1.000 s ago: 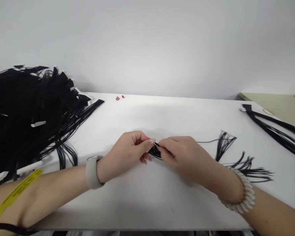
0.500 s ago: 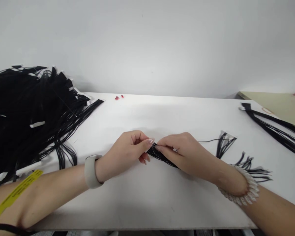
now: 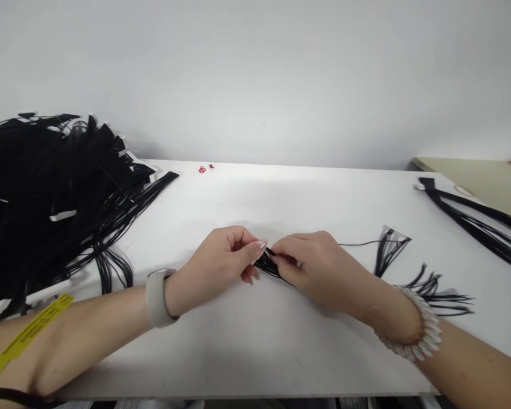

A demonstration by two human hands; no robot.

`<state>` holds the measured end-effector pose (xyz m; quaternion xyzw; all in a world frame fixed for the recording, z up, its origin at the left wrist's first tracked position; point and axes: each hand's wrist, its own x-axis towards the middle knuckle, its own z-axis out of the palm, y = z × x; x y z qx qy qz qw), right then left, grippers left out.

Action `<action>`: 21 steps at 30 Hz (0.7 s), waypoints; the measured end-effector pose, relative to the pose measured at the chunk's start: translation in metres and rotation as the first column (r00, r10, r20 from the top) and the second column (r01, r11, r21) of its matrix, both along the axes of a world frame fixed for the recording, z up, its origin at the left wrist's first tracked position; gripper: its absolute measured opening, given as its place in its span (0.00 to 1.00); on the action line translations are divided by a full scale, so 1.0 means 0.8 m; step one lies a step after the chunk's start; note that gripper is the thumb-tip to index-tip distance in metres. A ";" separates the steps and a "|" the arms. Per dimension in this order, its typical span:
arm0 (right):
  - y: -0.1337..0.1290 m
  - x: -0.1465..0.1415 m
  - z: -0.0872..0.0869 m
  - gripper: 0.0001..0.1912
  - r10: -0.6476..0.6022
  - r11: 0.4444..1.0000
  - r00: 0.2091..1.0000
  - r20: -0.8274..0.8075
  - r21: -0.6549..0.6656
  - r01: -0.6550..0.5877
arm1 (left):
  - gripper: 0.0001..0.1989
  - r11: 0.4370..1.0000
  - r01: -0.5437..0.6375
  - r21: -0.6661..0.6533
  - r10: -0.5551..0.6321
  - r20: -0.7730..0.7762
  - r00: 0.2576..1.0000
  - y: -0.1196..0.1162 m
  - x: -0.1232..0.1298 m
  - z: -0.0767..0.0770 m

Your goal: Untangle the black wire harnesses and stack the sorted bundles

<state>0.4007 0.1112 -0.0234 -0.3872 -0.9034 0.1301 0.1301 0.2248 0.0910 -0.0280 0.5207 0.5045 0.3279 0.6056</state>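
White tabletop below, pinched black wires slant rightward and nearer.

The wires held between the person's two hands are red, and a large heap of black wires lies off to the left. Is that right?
Not quite: the colour is wrong. The wires held between the left hand and the right hand are black, as the head view shows. A large heap of black wires does lie off to the left.
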 end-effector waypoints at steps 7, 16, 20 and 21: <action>0.037 0.045 0.032 0.06 -0.281 0.959 0.960 0.012 0.050 0.280 | 0.15 0.948 -0.317 0.028 0.308 0.169 0.936 0.016 -0.013 0.019; 0.093 0.167 0.068 0.14 -0.807 0.534 0.549 -0.216 0.129 0.835 | 0.12 0.917 -0.397 0.033 0.379 0.235 0.895 0.031 -0.024 0.046; 0.080 0.161 0.074 0.15 -0.815 0.540 0.544 -0.200 0.078 0.838 | 0.09 0.983 -0.163 -0.086 0.176 0.173 0.969 0.034 -0.030 0.045; 0.076 0.156 0.075 0.17 -0.808 0.557 0.558 -0.188 0.062 0.828 | 0.10 0.989 -0.089 -0.118 0.105 0.136 0.985 0.035 -0.033 0.046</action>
